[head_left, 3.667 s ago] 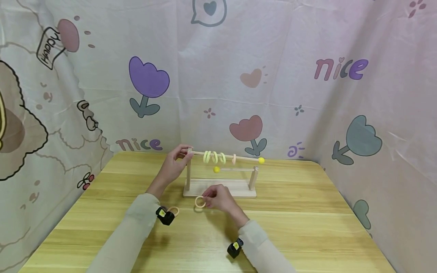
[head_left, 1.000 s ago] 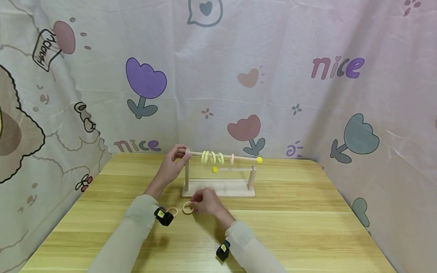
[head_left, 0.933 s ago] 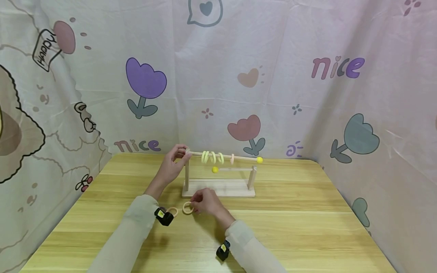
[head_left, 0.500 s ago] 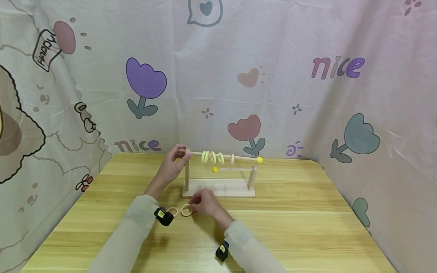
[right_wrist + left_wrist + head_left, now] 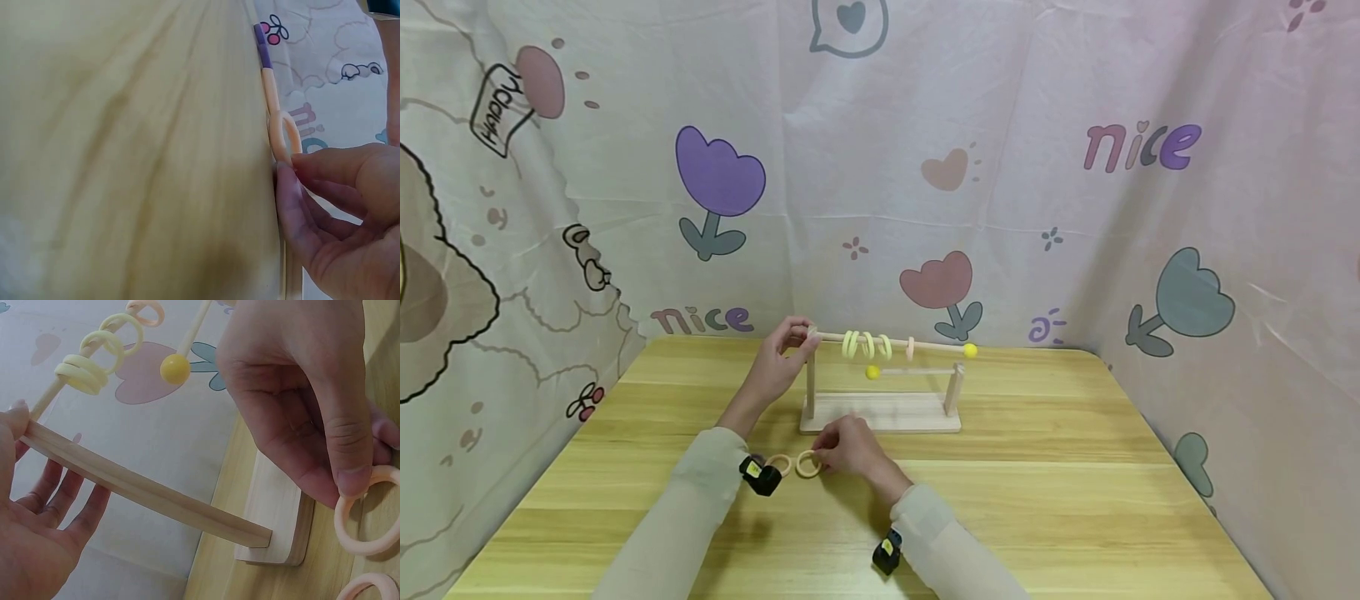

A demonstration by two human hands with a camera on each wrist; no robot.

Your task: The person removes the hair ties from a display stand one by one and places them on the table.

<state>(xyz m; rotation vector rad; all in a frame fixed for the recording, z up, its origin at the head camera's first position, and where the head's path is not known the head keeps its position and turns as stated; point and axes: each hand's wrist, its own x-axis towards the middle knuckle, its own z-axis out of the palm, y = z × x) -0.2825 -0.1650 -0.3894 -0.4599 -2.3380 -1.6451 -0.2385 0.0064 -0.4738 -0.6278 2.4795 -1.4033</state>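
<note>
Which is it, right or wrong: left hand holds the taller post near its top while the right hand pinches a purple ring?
Wrong on the ring's colour. The right hand pinches a peach ring, as the left wrist view shows. The left hand does hold the taller post near its top.

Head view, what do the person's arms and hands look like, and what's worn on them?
The left sleeve and right sleeve are long, pale and plain. Each wrist carries a small black box with a yellow patch. Both hands are gloveless.
</note>
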